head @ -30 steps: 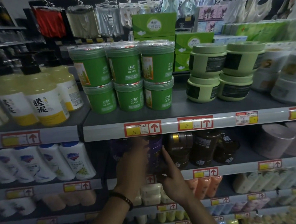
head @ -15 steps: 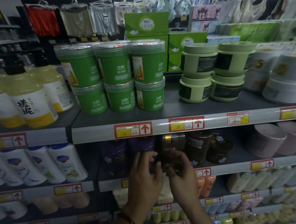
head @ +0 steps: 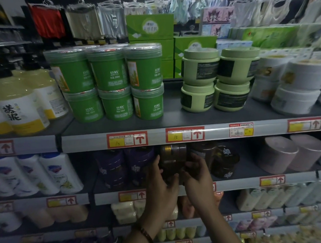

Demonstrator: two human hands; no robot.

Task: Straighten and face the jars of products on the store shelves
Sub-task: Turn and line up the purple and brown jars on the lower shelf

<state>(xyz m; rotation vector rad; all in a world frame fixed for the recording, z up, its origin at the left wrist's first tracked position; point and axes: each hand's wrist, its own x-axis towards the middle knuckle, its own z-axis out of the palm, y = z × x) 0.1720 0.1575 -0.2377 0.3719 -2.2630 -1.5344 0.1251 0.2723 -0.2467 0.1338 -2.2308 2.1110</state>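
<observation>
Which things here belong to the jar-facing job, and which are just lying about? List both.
Job in hand: left hand and right hand gripping the brown jar; purple jars; dark jars; green jars; pale green jars.

Lying about: yellow bottles; white bottles; hanging clothes; green boxes.

Dim store aisle w/ grey metal shelving (head: pixel 174 119), red price tags (head: pixel 127 139) on rails, garments on hangers (head: pixel 83 22) behind.
</observation>
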